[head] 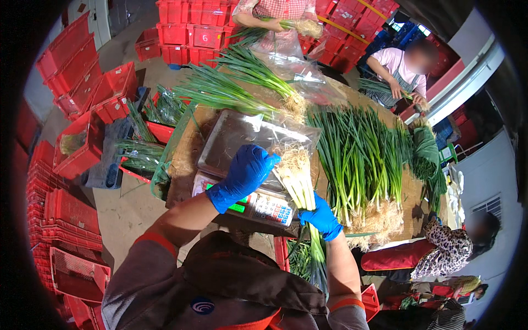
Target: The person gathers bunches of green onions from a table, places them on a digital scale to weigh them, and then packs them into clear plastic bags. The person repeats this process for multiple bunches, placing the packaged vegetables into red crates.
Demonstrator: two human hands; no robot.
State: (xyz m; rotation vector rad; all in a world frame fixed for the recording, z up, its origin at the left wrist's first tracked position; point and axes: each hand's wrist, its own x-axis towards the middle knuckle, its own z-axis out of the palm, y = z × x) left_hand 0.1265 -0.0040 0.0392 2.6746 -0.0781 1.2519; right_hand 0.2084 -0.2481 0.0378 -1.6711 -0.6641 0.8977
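In a blue glove, my right hand (321,218) is closed round the pale stalks of a bunch of green onions (300,181), whose roots point away from me and whose leaves hang towards my body. My left hand (252,175), also gloved in blue, is curled beside the roots, its fingertips at the edge of a clear plastic bag (299,134). The bag lies over the root end. Under my left arm is a digital scale (270,209) with a metal pan (225,140). A large heap of green onions (359,165) lies to the right, and more bunches (231,93) lie beyond the pan.
Red crates (78,144) stand on the left, several holding bagged onions. A green-lined container (161,165) adjoins the wooden table (181,181). Co-workers stand across the table (280,24), at the upper right (396,74) and at the right (449,249). A red crate (281,253) with greens is below the table edge.
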